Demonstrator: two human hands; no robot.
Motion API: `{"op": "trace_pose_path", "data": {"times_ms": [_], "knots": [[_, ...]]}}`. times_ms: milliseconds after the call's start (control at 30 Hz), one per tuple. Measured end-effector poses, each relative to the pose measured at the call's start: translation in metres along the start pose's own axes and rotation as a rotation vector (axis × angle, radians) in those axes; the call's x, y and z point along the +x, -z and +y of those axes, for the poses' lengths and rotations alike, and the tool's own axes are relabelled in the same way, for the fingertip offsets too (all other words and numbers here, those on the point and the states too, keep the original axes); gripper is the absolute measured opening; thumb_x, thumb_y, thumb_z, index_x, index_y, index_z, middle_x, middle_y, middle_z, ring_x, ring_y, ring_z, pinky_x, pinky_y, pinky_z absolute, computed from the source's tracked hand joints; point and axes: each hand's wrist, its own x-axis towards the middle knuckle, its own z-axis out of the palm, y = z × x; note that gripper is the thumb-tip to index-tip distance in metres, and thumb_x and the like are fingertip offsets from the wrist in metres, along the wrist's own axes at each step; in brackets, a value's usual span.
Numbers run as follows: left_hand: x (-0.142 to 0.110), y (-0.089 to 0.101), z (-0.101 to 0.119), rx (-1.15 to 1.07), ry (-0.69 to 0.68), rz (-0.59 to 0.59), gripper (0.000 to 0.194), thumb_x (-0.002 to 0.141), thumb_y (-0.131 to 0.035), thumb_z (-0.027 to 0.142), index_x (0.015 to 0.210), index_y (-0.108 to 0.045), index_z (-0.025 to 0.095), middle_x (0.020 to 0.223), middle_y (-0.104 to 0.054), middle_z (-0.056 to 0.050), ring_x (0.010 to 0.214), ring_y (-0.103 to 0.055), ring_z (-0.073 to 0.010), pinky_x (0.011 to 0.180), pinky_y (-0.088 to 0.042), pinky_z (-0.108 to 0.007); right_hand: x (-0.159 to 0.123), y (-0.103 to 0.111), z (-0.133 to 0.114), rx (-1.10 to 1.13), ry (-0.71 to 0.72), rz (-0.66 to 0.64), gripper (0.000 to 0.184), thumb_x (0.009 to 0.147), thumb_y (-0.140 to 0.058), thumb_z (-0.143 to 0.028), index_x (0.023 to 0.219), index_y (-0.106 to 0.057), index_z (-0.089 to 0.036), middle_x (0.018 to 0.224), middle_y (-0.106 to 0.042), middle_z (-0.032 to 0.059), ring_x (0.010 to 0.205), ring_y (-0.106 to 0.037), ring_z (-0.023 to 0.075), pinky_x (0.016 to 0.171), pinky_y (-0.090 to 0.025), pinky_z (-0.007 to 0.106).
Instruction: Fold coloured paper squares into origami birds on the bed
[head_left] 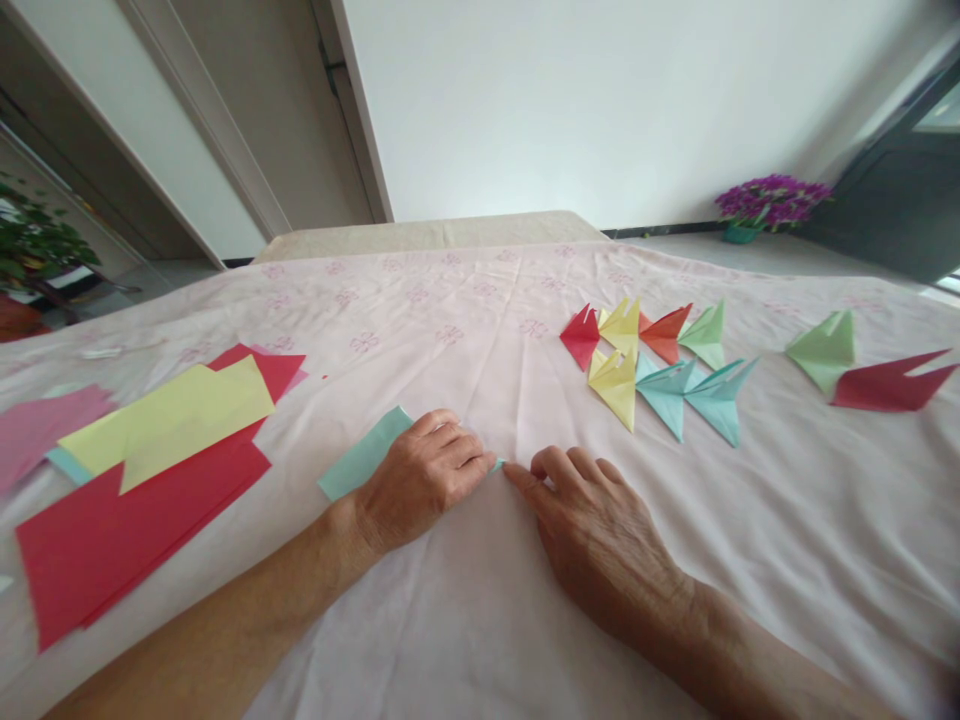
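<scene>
A light blue folded paper [367,455] lies on the cloth in front of me. My left hand [427,475] is closed over its middle, hiding most of the folds, and its left end sticks out past the wrist side. A small blue tip [498,464] shows between my two hands. My right hand [600,525] has its fingers curled, with the index fingertip and thumb side at that tip. Farther right stand several folded paper pieces, among them a red one [580,337], a yellow one [615,388] and a blue one [721,398].
Flat coloured sheets lie to the left: red paper [150,530], yellow paper [180,415] and pink paper [45,435]. A green folded piece [829,350] and a dark red one [889,388] sit far right. The pink tablecloth [465,620] is wrinkled. Purple flowers [776,198] stand beyond the table.
</scene>
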Motion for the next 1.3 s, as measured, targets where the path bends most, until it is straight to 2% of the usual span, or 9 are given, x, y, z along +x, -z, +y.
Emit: {"op": "trace_pose_path", "data": {"times_ms": [200,433,600,733,933,1100,1300], "knots": [[0.002,0.001,0.001,0.007,-0.004,-0.016,0.016,0.094,-0.049,0.014,0.096,-0.065,0.018,0.079,-0.065,0.000,0.080,-0.060,-0.0135,0.093,-0.045,-0.037,0.000,-0.007,0.002,-0.017,0.050,0.033,0.028,0.088,-0.058,-0.018,0.114,-0.057,-0.026,0.091,-0.055,0.0021,0.079,-0.045,0.0198,0.068,-0.029,0.033],[0.000,0.000,0.002,0.031,-0.015,-0.008,0.016,0.094,-0.048,0.014,0.096,-0.064,0.017,0.079,-0.066,0.000,0.081,-0.061,-0.0127,0.098,-0.043,-0.037,-0.002,-0.007,0.005,0.017,0.046,0.032,0.025,0.089,-0.055,-0.018,0.113,-0.058,-0.024,0.092,-0.056,0.0021,0.079,-0.045,0.0194,0.070,-0.030,0.033],[0.001,0.000,0.003,0.054,-0.025,0.014,0.017,0.094,-0.048,0.012,0.094,-0.064,0.018,0.079,-0.066,0.001,0.078,-0.061,-0.0116,0.099,-0.042,-0.037,0.002,-0.005,0.003,-0.002,0.030,0.018,0.035,0.089,-0.053,-0.015,0.123,-0.052,-0.024,0.094,-0.056,0.0035,0.080,-0.046,0.0199,0.069,-0.031,0.033],[0.002,0.002,0.003,0.058,-0.013,0.006,0.016,0.094,-0.048,0.014,0.093,-0.064,0.018,0.079,-0.067,0.001,0.078,-0.061,-0.0115,0.100,-0.042,-0.037,0.005,0.000,-0.001,-0.022,0.012,-0.030,0.027,0.089,-0.053,-0.017,0.115,-0.056,-0.027,0.092,-0.056,0.0028,0.080,-0.046,0.0200,0.068,-0.030,0.033],[-0.010,0.012,-0.014,0.037,0.067,0.006,0.016,0.093,-0.052,0.015,0.095,-0.066,0.021,0.083,-0.069,0.001,0.082,-0.063,-0.0132,0.098,-0.041,-0.040,0.005,0.000,-0.001,-0.030,0.021,-0.031,0.026,0.087,-0.056,-0.016,0.111,-0.058,-0.027,0.092,-0.055,0.0016,0.080,-0.046,0.0199,0.067,-0.029,0.034],[-0.023,0.021,-0.024,0.050,0.036,0.032,0.020,0.091,-0.053,0.013,0.105,-0.065,0.021,0.094,-0.070,-0.001,0.091,-0.062,-0.0151,0.095,-0.044,-0.037,0.005,-0.002,0.000,-0.059,0.059,-0.009,0.028,0.085,-0.057,-0.013,0.111,-0.058,-0.024,0.092,-0.056,0.0025,0.079,-0.046,0.0196,0.066,-0.029,0.034],[-0.032,0.018,-0.030,0.134,-0.007,0.026,0.028,0.089,-0.053,0.007,0.109,-0.063,0.023,0.083,-0.065,0.000,0.082,-0.059,-0.0136,0.093,-0.047,-0.035,0.003,-0.007,0.001,-0.066,0.068,0.044,0.025,0.083,-0.058,-0.012,0.105,-0.060,-0.025,0.090,-0.056,0.0019,0.077,-0.045,0.0194,0.065,-0.029,0.033]]}}
